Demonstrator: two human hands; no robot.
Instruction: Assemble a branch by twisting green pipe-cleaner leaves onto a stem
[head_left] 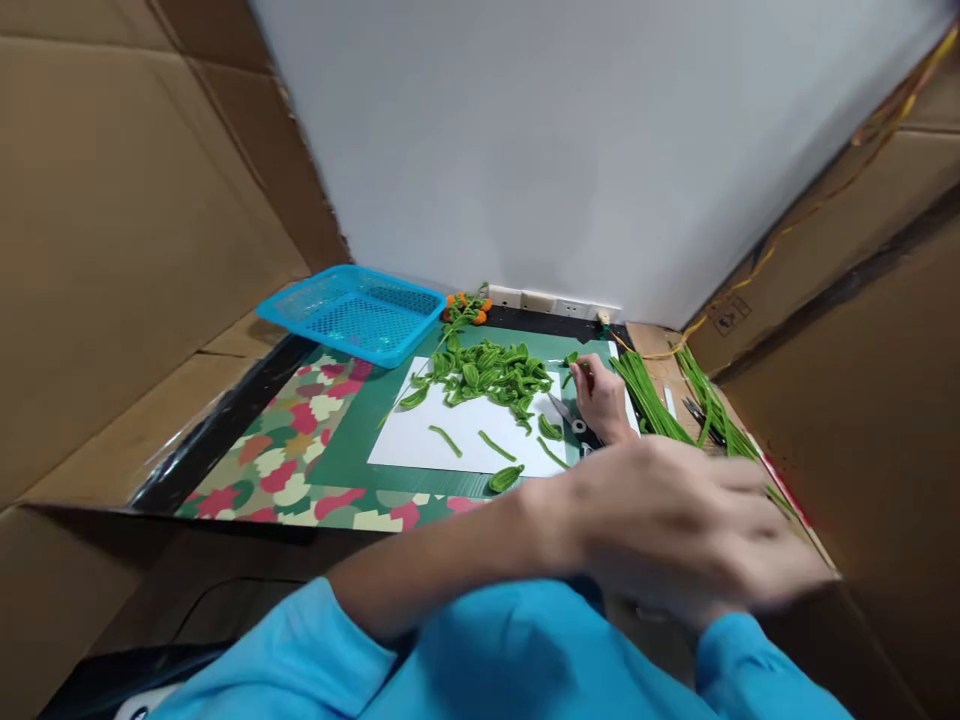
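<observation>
My right hand is at the right end of the white sheet, fingers pinched on a small green pipe-cleaner leaf. Crossing in front of my right forearm, my left hand reaches far to the right and is smeared by motion; its fingers cannot be made out clearly. A heap of green fuzzy pipe-cleaner leaves lies on the white sheet. Scissors rest beside my right wrist, partly hidden. Near the sheet's front edge are a single leaf and several short green stems.
A blue plastic basket stands at the back left. Orange fuzzy balls on a green stem lie near a power strip. Bundles of long green pipe cleaners and pliers are at right. Cardboard walls flank the table.
</observation>
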